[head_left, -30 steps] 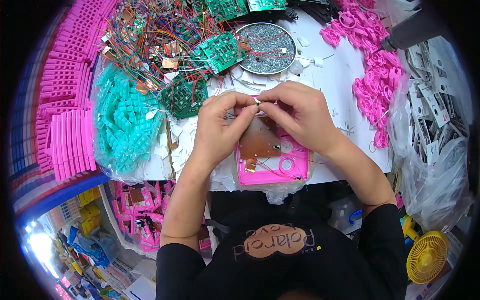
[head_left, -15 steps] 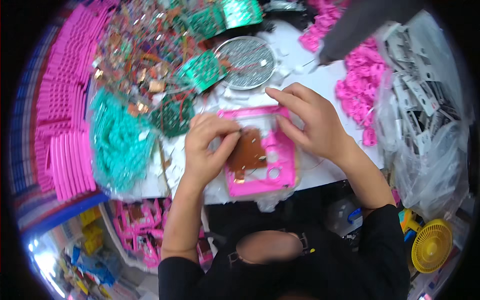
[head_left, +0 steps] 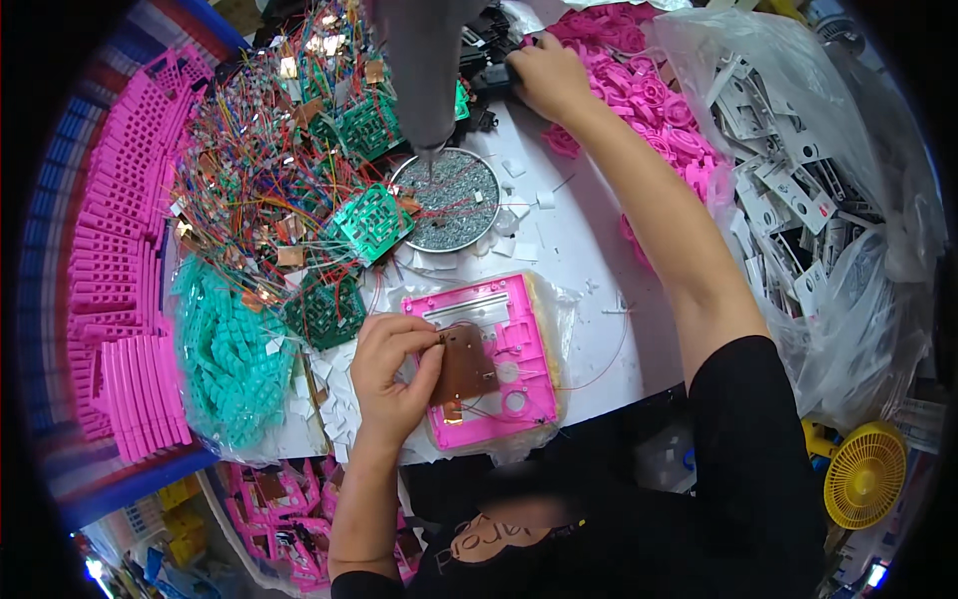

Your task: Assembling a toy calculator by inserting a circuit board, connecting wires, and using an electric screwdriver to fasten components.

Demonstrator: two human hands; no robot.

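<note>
A pink plastic panel (head_left: 534,344) lies on a padded, plastic-wrapped base at the near middle of the table. On its left side sits a brown circuit board (head_left: 469,374), with thin wires running beside it. My left hand (head_left: 394,369) pinches the board's upper left edge between thumb and fingers. At the far side my right arm is stretched out, and my right hand (head_left: 551,80) curls over a black plastic part (head_left: 494,80) by a heap of black pieces; its fingertips are partly hidden. Above a round dish of small screws (head_left: 454,225) hangs a grey powered screwdriver (head_left: 424,75), bit downward.
Wired green circuit boards (head_left: 369,225) pile up at the far left, beside a bag of teal pieces (head_left: 235,349). Pink grilles (head_left: 110,270) line the left edge. Pink small parts (head_left: 639,100) and a plastic bag of white-grey parts (head_left: 798,200) stand right. A yellow fan (head_left: 863,474) is lower right.
My right hand has left the panel and reached out to the black parts. The screwdriver now hangs over the screw dish instead of at the upper right. My left hand stays on the board.
</note>
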